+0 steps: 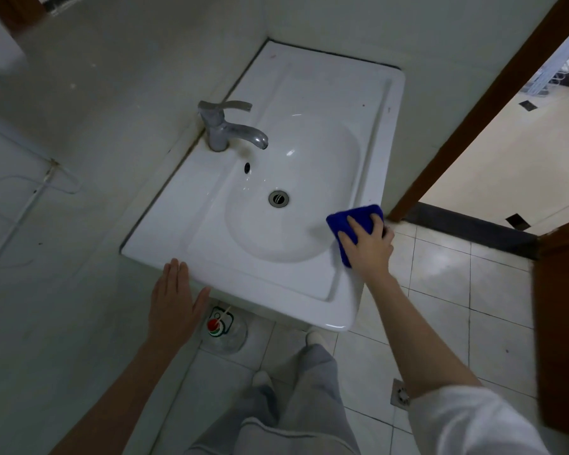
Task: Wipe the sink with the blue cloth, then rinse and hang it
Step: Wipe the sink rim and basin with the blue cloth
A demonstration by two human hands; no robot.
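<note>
a: what occupies the centre of the view?
b: a white ceramic sink [211,205], set into a corner between pale tiled walls. an oval basin is sunk in its middle, with a round metal drain [278,198] at the bottom and a small overflow hole [247,167] on the wall-side slope.

a: and the fitting on the sink's wall-side rim?
b: a dull grey faucet [225,128], spout curving out over the basin, lever on top.

a: where is the blue cloth?
b: the blue cloth [352,221] lies on the flat rim of the sink beside the doorway, just outside the basin edge, bunched under the right hand [368,246].

a: state of that hand's fingers?
b: the right fingers [357,226] are spread and pressed down on the cloth, holding it flat against the rim; part of the cloth shows past the fingertips.

a: and the other hand?
b: the left hand [174,303] is open and holds nothing, fingers straight and together, thumb out. its fingertips lie at the near corner of the sink; contact cannot be told.

a: what is on the floor?
b: a clear bottle with a red cap [222,326] below the sink, and a square floor drain [399,394] in the tiles near the right arm.
</note>
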